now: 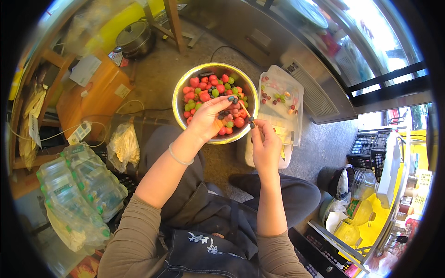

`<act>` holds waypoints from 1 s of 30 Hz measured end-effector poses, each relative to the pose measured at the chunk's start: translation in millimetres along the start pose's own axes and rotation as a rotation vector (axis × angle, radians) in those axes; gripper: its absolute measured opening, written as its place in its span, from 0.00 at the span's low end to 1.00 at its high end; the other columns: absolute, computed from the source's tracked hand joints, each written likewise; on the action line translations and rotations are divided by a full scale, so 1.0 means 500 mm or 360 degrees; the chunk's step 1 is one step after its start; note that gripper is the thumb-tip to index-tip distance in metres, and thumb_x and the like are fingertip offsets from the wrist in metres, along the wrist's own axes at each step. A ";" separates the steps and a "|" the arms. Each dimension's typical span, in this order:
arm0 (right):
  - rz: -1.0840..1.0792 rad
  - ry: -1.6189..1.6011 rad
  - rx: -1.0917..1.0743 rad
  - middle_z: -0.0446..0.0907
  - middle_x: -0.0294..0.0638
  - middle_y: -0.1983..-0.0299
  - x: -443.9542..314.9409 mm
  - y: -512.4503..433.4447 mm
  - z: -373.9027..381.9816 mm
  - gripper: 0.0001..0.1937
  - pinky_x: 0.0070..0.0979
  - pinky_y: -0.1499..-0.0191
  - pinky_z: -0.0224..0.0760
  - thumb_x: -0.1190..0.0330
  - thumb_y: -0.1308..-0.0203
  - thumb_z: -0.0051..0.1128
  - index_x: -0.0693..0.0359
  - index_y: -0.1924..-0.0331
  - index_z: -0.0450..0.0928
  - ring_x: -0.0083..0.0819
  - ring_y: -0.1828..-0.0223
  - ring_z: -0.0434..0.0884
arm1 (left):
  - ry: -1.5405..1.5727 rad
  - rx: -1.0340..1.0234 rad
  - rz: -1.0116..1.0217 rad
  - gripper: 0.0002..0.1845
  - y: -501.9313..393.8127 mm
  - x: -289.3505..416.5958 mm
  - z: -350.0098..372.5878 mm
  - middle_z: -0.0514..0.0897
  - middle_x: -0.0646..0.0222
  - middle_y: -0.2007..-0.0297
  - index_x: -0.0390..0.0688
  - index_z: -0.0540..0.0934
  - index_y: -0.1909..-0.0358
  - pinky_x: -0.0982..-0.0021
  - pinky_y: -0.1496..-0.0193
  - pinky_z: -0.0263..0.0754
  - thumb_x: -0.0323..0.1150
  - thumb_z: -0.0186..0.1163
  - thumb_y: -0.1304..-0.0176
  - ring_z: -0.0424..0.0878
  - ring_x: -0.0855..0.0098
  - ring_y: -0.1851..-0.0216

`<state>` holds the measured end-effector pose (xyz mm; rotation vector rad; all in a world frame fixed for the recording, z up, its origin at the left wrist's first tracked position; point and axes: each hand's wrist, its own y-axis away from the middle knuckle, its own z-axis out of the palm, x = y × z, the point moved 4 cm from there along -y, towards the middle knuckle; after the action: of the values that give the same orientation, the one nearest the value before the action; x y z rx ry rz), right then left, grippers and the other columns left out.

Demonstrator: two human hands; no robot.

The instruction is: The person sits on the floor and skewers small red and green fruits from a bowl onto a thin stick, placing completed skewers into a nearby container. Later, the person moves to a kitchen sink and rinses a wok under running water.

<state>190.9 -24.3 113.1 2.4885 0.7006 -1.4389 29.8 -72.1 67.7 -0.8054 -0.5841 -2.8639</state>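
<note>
A round steel bowl (178,120) stands before me, holding many red fruits, green grapes and dark berries. Over its lower right part, my left hand (208,116) pinches a dark berry (235,100) between thumb and fingers, with more dark berries lying in the palm. My right hand (266,144) grips a thin wooden skewer (245,109) at the bowl's right rim. One dark berry (251,119) sits on the skewer by the right fingertips. Whether the skewer's far tip touches the berry in my left hand cannot be told.
Right of the bowl, a translucent plastic container (299,85) bears fruit pieces. A bag of sticks (124,146) and wrapped plastic bottles (66,187) lie left. A lidded pot (134,36) stands at the back left, a metal appliance (313,93) at right, black crates (368,147) farther right.
</note>
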 end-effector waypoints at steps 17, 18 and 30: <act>-0.0030 0.0267 0.0057 0.83 0.47 0.69 -0.035 0.007 -0.016 0.07 0.27 0.61 0.72 0.74 0.41 0.55 0.65 0.59 0.78 0.36 0.66 0.83 | -0.0154 0.0047 0.0064 0.09 0.001 -0.002 -0.005 0.83 0.74 0.63 0.41 0.80 0.58 0.78 0.59 0.70 0.32 0.57 0.36 0.78 0.81 0.61; -0.0058 0.0284 0.0058 0.83 0.47 0.69 -0.037 0.007 -0.016 0.07 0.27 0.62 0.72 0.74 0.41 0.56 0.65 0.60 0.78 0.37 0.66 0.83 | -0.0195 0.0044 0.0083 0.09 0.001 -0.002 -0.003 0.83 0.75 0.64 0.42 0.80 0.57 0.80 0.61 0.69 0.32 0.57 0.36 0.78 0.83 0.61; -0.0098 0.0370 0.0114 0.82 0.50 0.69 -0.057 0.013 -0.004 0.07 0.30 0.64 0.73 0.73 0.41 0.55 0.66 0.61 0.77 0.42 0.67 0.83 | -0.0300 0.0044 0.0218 0.11 0.007 -0.001 0.011 0.83 0.70 0.62 0.37 0.80 0.56 0.78 0.58 0.73 0.31 0.57 0.36 0.80 0.79 0.60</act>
<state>183.9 -37.9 138.0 2.7426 0.7853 -1.2252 33.5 -73.2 72.8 -1.0743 -0.5637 -2.6692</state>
